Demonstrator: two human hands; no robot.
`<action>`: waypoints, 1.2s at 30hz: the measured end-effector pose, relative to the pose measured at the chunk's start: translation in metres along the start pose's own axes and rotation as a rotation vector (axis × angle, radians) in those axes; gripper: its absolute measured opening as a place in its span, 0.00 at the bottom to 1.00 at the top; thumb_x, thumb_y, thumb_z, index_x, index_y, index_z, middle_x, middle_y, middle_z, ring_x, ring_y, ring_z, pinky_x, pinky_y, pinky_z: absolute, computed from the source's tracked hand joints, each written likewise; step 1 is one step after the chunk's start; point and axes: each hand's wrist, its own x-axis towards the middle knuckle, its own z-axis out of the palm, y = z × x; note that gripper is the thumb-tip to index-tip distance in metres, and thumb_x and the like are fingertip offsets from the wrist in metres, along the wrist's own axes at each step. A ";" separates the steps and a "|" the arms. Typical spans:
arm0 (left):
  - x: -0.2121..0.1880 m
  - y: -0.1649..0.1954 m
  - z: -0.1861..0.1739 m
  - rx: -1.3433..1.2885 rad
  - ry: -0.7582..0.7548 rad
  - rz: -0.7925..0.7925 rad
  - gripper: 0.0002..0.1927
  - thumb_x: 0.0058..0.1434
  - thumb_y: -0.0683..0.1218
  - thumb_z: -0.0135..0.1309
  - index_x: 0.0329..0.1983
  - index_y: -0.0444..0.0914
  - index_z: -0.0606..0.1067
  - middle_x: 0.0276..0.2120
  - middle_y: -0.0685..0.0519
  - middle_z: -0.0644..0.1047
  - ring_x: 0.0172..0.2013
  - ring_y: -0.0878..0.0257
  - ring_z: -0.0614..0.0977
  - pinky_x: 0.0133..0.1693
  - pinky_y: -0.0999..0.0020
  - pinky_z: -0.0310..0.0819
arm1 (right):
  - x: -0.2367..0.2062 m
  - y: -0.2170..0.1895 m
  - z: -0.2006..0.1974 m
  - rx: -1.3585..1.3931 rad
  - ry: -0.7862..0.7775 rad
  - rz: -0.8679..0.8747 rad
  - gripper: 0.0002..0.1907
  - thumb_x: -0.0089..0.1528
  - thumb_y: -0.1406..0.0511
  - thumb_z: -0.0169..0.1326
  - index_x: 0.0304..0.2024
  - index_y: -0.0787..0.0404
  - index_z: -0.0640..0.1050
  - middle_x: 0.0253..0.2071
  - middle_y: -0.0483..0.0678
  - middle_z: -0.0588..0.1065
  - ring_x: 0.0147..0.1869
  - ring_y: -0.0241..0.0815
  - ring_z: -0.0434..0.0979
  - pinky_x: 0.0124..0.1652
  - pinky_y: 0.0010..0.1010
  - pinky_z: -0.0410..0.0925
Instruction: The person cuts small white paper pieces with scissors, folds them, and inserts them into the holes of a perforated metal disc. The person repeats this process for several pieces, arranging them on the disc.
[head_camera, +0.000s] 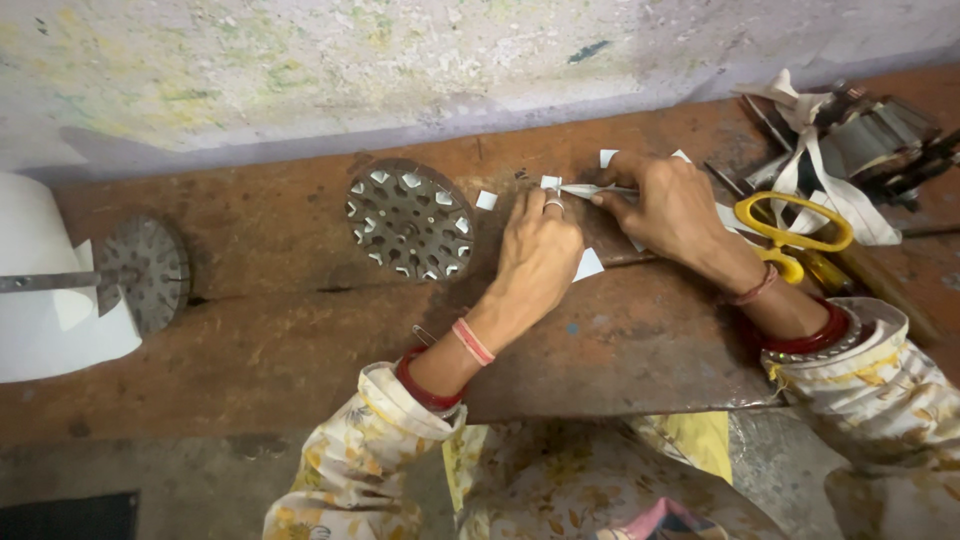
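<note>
While several slots of the slotted metal disc (410, 222) already hold paper, both hands, the left hand (538, 250) and right hand (668, 205), pinch a folded paper strip (590, 189); loose pieces lie near.

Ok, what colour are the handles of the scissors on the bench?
Yellow: the scissors lie beside the right hand, clearest in the head view.

At centre frame, the left hand (540, 250) and the right hand (672, 205) pinch a folded paper strip (590, 189) between their fingertips over a rusty brown workbench (300, 330). A slotted metal disc (409, 220) lies just left; yellow scissors (792, 232) lie right. A second disc (145, 272) sits at far left.
</note>
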 end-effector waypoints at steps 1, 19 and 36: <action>0.000 0.000 0.000 0.010 0.003 0.007 0.11 0.50 0.40 0.58 0.31 0.26 0.81 0.35 0.34 0.79 0.46 0.42 0.77 0.57 0.47 0.69 | 0.000 0.000 0.001 -0.014 -0.012 0.019 0.12 0.59 0.60 0.64 0.43 0.57 0.84 0.33 0.55 0.81 0.36 0.57 0.82 0.38 0.45 0.72; 0.000 0.003 -0.004 -0.038 0.040 0.015 0.07 0.49 0.36 0.56 0.29 0.25 0.80 0.34 0.34 0.78 0.42 0.43 0.78 0.46 0.50 0.74 | 0.004 -0.001 0.008 -0.051 -0.007 0.050 0.11 0.59 0.60 0.65 0.41 0.56 0.85 0.29 0.56 0.80 0.33 0.58 0.81 0.37 0.47 0.72; 0.002 0.005 -0.002 -0.061 0.010 -0.012 0.08 0.49 0.37 0.57 0.31 0.25 0.80 0.35 0.32 0.79 0.43 0.40 0.79 0.46 0.50 0.74 | 0.005 0.009 0.007 0.031 0.033 0.078 0.12 0.57 0.60 0.64 0.42 0.56 0.85 0.32 0.55 0.81 0.37 0.57 0.82 0.38 0.47 0.73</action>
